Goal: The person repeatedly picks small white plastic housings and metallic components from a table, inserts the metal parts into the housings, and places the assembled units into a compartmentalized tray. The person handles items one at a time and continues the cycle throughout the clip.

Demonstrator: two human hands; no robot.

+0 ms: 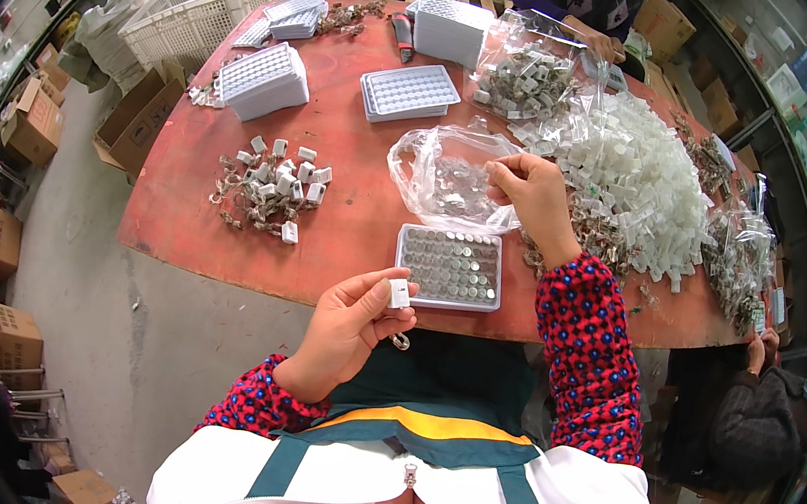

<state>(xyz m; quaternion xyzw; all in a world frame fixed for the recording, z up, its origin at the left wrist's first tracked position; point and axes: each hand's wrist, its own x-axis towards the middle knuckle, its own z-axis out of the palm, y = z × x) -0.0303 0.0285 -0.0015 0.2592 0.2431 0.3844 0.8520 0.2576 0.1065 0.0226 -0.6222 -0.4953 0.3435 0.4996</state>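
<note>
My left hand grips a small white plastic block between thumb and fingers, and a metal ring dangles below it. In front of that hand lies a white tray with rows of small round silvery discs. My right hand is raised at the right edge of an opened clear plastic bag, which has small shiny pieces inside. Its thumb and fingertips are pinched together; whatever may be between them is too small to see. Left of the bag sits a heap of white blocks with metal clasps.
A large mound of white plastic pieces covers the table's right side, beside filled clear bags. Stacked white trays and another tray stack stand farther back. A red-and-grey tool lies there. Other people work at the far and right edges.
</note>
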